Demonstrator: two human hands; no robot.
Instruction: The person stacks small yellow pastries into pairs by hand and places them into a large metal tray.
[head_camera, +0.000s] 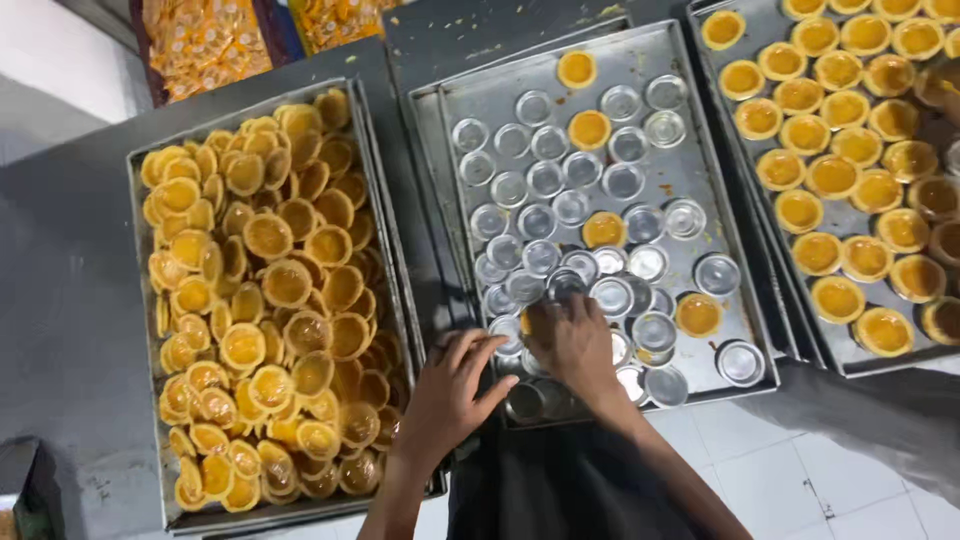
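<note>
Both hands work at the lower centre of the frame: right hand (572, 340) is curled, fingers together over small round metal moulds (560, 290); whether it grips one I cannot tell. Left hand (452, 392) rests spread, fingers apart, holding nothing. Middle tray (690, 80) carries the moulds. Left tray (140, 300) is heaped with tart shells (270, 290). Right tray (740, 130) holds filled tarts (830, 180).

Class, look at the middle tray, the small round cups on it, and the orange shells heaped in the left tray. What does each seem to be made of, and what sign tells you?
Middle tray: likely metal, dull grey and scuffed, with a folded rim. Small round cups: probably thin shiny metal, since they flash bright highlights. Orange shells: apparently baked pastry, matte golden with browner edges. Both hands rest among the cups.
</note>
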